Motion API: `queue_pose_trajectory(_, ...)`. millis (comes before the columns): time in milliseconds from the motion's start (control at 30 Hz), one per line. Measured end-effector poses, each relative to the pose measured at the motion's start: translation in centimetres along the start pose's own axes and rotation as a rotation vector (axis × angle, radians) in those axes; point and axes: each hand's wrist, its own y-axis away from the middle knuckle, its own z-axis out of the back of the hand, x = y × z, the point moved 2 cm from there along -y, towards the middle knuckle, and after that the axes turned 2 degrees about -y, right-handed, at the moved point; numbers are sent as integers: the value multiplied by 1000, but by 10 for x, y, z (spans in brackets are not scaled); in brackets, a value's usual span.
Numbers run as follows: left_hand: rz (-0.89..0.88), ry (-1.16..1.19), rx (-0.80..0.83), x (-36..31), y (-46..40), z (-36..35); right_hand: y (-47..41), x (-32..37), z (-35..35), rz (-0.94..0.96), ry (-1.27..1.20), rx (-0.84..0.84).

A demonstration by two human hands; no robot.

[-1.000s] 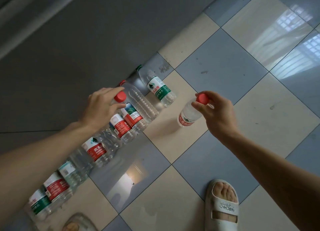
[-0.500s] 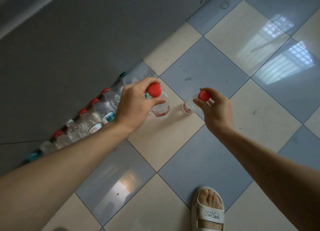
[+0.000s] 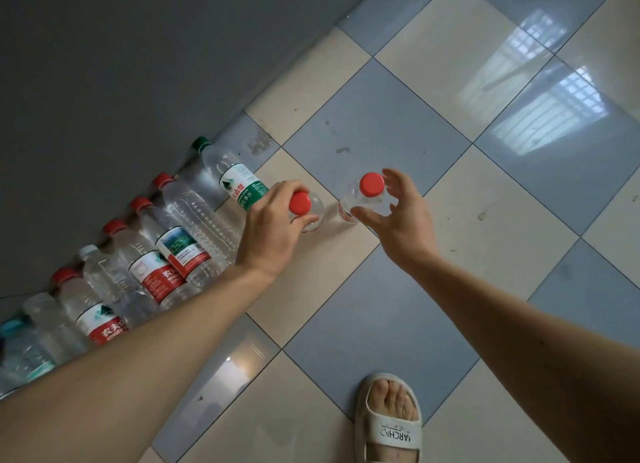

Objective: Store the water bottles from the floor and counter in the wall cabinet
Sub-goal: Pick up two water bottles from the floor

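Red caps face us on two upright bottles on the tiled floor (image 3: 433,192). Our left hand (image 3: 273,230) pinches one bottle (image 3: 306,209) just under its cap, a grip suited to lifting straight up. Our right hand (image 3: 398,220) is spread, fingers loose around the second bottle (image 3: 363,199), not gripping. More bottles (image 3: 166,254) lie in a row against the grey wall (image 3: 138,64). Open tile lies to the right; the sandal (image 3: 391,424) is well apart.

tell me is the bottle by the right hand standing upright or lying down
Upright: the bottle shows its red cap facing the camera, body foreshortened below, base on the floor tile; the right hand is open around it.
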Motion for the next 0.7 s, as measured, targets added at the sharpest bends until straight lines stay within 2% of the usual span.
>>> queue_pose_trajectory(167, 164, 106, 127, 19, 8, -22, -2, -33, -6, -106, -22, 37)
queue_pose_trajectory(333, 419, 281, 73, 50, 21, -55, -18, -54, -23, -152, -56, 96)
queue_pose_trajectory(467, 442, 380, 5, 57, 22, -76, -35, -64, -35, -41, -96, 134)
queue_pose_trajectory(567, 434, 384, -49, 62, 18, -84, -41, -67, -38, 0, -140, 88)
queue_pose_trajectory(700, 417, 389, -9, 56, 12, -80, -40, -61, -40, 24, -141, 44)
